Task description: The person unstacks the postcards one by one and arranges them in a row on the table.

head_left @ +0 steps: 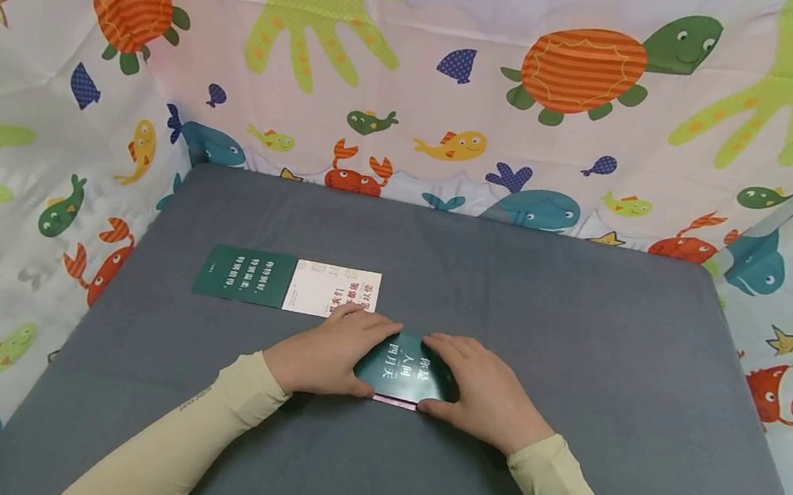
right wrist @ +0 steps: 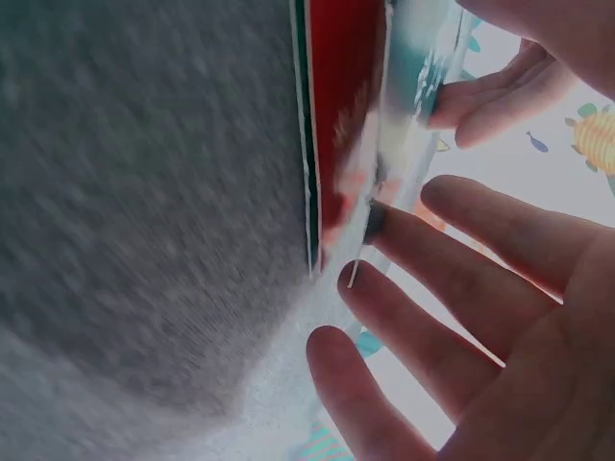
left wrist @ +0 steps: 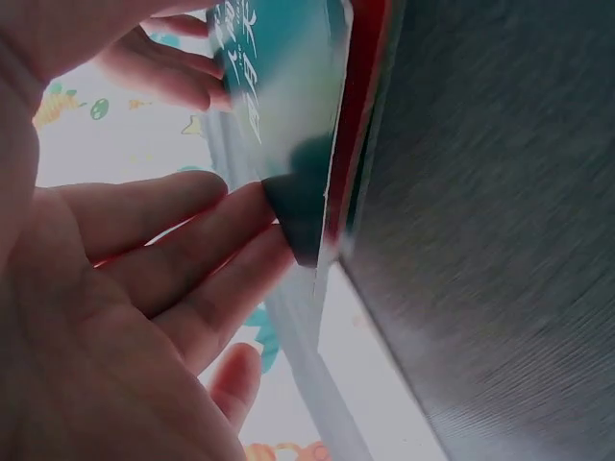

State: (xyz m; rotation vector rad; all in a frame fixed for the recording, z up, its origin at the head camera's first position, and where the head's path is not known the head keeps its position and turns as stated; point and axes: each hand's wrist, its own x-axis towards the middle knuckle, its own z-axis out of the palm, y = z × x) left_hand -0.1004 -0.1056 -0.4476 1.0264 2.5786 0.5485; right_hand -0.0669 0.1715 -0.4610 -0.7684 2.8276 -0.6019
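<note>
White-lettered green card (head_left: 404,372), centre of the frame
My left fingers (head_left: 372,329) and right fingers (head_left: 451,349), half-curled, grip its edges; gentle, even pressure should stop it bowing.

Grey cloth-covered table (head_left: 548,293), far corners rounded. Left of middle, toward far side: green card (head_left: 227,275), white lettering, lying flat; white card (head_left: 311,291) flat just right of it, edges meeting, reddish print, near edge partly hidden. Nearer, about middle: small stack (head_left: 400,390) resting on table, dark green layer (right wrist: 305,125) lowest, red layer (right wrist: 338,86) above, teal card (head_left: 405,364) topmost with white characters. Pink strip (head_left: 394,402) shows along stack's near edge.
</note>
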